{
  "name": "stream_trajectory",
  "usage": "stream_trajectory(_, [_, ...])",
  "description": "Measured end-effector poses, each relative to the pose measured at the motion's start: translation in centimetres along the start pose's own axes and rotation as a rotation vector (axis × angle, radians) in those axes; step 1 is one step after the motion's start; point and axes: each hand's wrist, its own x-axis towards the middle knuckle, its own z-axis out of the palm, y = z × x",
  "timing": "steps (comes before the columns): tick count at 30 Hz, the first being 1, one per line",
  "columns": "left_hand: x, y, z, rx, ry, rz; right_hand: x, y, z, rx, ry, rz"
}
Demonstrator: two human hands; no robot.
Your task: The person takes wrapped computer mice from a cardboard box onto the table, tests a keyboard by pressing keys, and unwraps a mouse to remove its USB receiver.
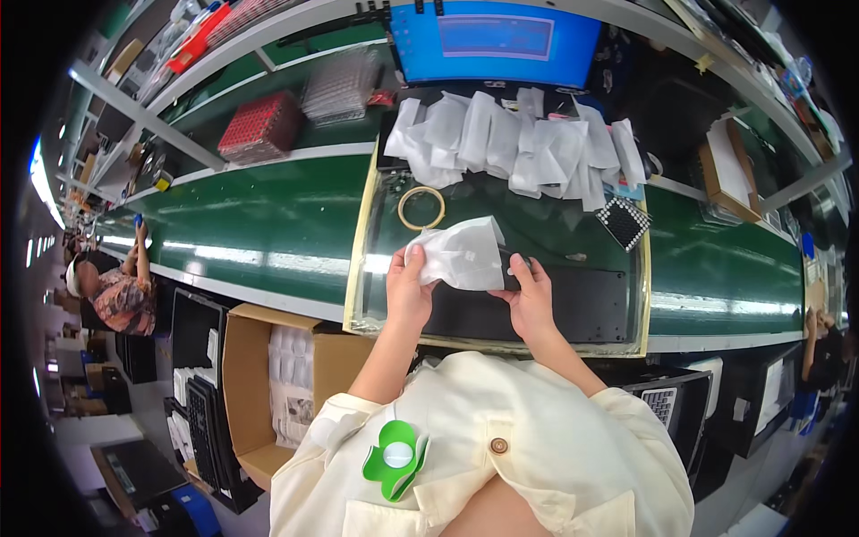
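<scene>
A white, see-through soft pouch (461,257) is held above the bench between my hands. My left hand (409,285) is closed on its left end, thumb on top. At the pouch's right end, my right hand (530,294) pinches a small black object (512,262). That object sits against the pouch's edge, and my fingers and the pouch cover most of it, so its kind cannot be made out. Beneath both hands lies a flat black panel (582,306). A roll of tan tape (420,208) rests just beyond my left hand.
Several white pouches (488,134) lie in a row below a lit blue monitor (497,45). A block of small black pieces (624,224) sits at right. An open carton (250,394) with wrapped items stands lower left. Another person (121,286) works at far left.
</scene>
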Motion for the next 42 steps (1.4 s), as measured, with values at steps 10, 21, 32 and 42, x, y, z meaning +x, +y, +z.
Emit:
stream_trajectory(10, [-1.0,2.5,-3.3,-0.050,0.168,0.391,-0.8,0.3,2.7,0.305,0.043,0.132])
stream_trajectory(21, [-6.6,0.3,-0.8,0.744,-0.334,0.445,-1.0,3.7,1.3,-0.408,-0.088,-0.229])
stream_trajectory(32, [-7.3,1.5,-1.3,0.987,-0.207,0.655,-0.3,1.5,3.7,-1.154,-0.222,-0.587])
stream_trajectory(42, [-6.7,-0.1,-2.2,1.093,-0.173,0.702,-0.2,1.9,3.7,-1.361,-0.310,-0.842])
